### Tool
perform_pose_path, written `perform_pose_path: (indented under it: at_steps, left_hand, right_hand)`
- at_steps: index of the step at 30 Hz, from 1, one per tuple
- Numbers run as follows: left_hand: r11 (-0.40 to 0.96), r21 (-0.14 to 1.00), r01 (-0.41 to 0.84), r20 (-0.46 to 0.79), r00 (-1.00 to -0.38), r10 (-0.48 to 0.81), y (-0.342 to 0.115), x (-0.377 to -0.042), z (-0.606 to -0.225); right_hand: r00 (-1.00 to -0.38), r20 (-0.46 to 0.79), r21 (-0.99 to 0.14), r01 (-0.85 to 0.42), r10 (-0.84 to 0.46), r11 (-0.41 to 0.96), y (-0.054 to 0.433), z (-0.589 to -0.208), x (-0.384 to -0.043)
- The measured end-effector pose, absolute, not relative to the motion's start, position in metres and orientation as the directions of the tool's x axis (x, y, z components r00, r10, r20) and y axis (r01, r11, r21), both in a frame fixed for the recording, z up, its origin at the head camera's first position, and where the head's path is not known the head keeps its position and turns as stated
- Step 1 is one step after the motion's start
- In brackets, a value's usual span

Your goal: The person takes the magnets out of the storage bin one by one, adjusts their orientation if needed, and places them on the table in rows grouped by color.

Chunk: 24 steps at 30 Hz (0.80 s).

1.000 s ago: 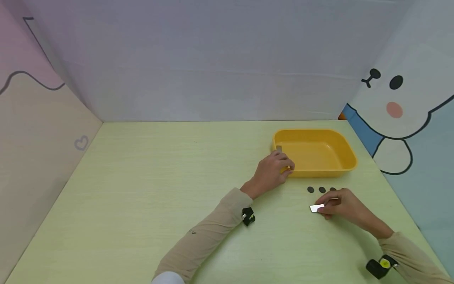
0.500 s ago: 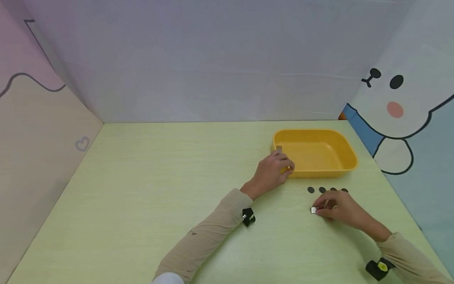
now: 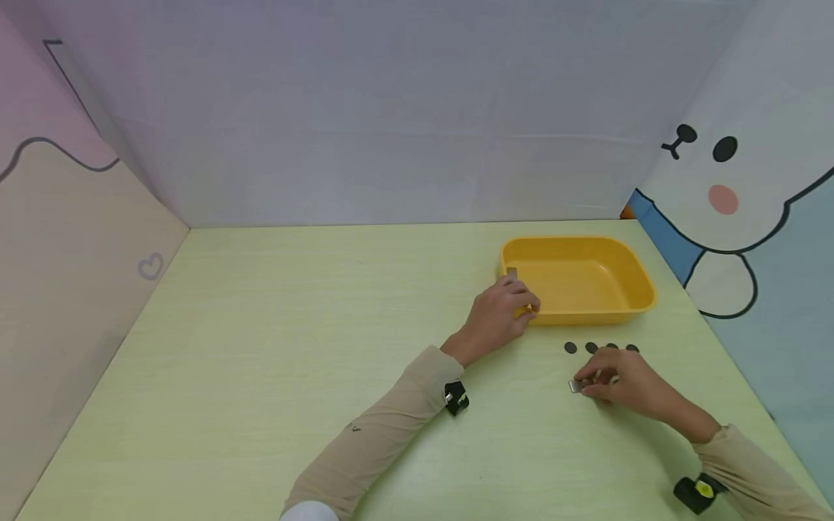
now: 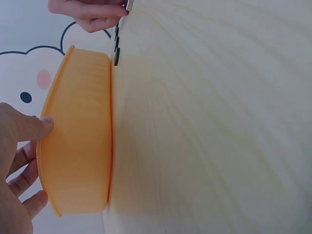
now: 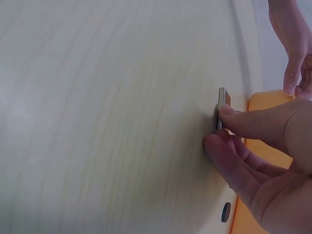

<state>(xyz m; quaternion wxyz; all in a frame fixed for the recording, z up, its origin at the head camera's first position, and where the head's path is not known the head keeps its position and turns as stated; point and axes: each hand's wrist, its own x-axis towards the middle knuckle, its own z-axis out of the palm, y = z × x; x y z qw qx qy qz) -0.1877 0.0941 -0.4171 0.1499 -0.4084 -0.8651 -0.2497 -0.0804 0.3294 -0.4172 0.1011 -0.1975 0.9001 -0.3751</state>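
My left hand (image 3: 498,318) grips the near left part of the rim of a yellow plastic tray (image 3: 599,318). In the left wrist view its thumb lies on the outer side of the rim. A small grey-brown flat piece (image 3: 512,273) shows just beyond those fingers at the tray's left wall; whether they touch it is unclear. My right hand (image 3: 628,383) pinches a small thin metal plate (image 5: 222,95) between thumb and fingers, low over the table in front of the tray. Part of the plate is hidden by the fingertips. Several black discs (image 3: 570,347) lie in a row between the tray and the right hand.
The pale wooden table (image 3: 293,347) extends far to the left of the hands. A printed cloth wall (image 3: 717,282) borders it on the right, and a plain grey one (image 3: 391,145) stands behind.
The right hand has shifted slightly down and turned the metal plate, whose bright glare has dulled. More of the disc row shows past this hand. The left hand and tray stay put.
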Motion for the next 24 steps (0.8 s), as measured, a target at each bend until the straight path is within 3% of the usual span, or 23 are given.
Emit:
perform_pose_path:
  at_steps: [13, 19, 24]
  left_hand:
    - [0.541, 0.313, 0.781, 0.462, -0.623, 0.631, 0.095, -0.188, -0.418]
    - [0.539, 0.309, 0.783, 0.470, -0.619, 0.630, 0.095, -0.190, -0.418]
    - [0.543, 0.305, 0.782, 0.468, -0.620, 0.630, 0.095, -0.190, -0.418]
  right_hand:
    - [-0.904, -0.066, -0.598, -0.304, -0.423, 0.742, 0.329, -0.405, -0.085]
    - [-0.909, -0.035, -0.604, -0.311, -0.414, 0.734, 0.332, -0.394, -0.089]
    - [-0.915, -0.094, -0.640, -0.247, -0.393, 0.728, 0.336, -0.381, -0.095]
